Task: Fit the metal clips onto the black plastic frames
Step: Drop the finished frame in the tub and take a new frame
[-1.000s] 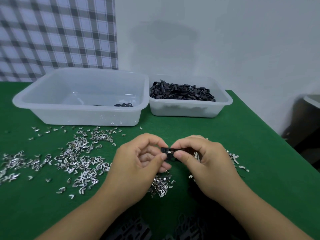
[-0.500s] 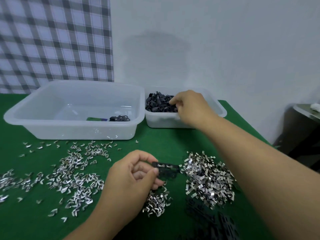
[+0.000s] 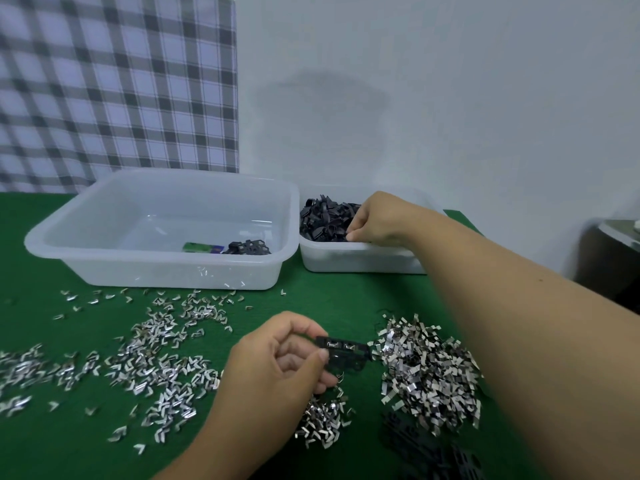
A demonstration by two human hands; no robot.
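My left hand [image 3: 280, 362] pinches a black plastic frame [image 3: 343, 351] with metal clips in it, low over the green table. My right hand [image 3: 377, 220] reaches into the small white tub [image 3: 349, 258] at the back, its fingertips closed among the pile of black frames [image 3: 323, 220]; whether it holds one is hidden. A dense heap of metal clips [image 3: 429, 372] lies right of my left hand. More clips [image 3: 162, 362] are scattered to the left, and a small clump [image 3: 322, 420] lies under my left hand.
A large white tub [image 3: 104, 258] at the back left holds a few black frames [image 3: 247, 247] and a green packet [image 3: 202, 248]. More black frames [image 3: 433, 452] lie at the near edge. A dark stand [image 3: 613, 258] is off the table's right side.
My right hand left the frame held before me and reached back into the small tub. My left hand alone keeps the clipped frame. The view tilted upward.
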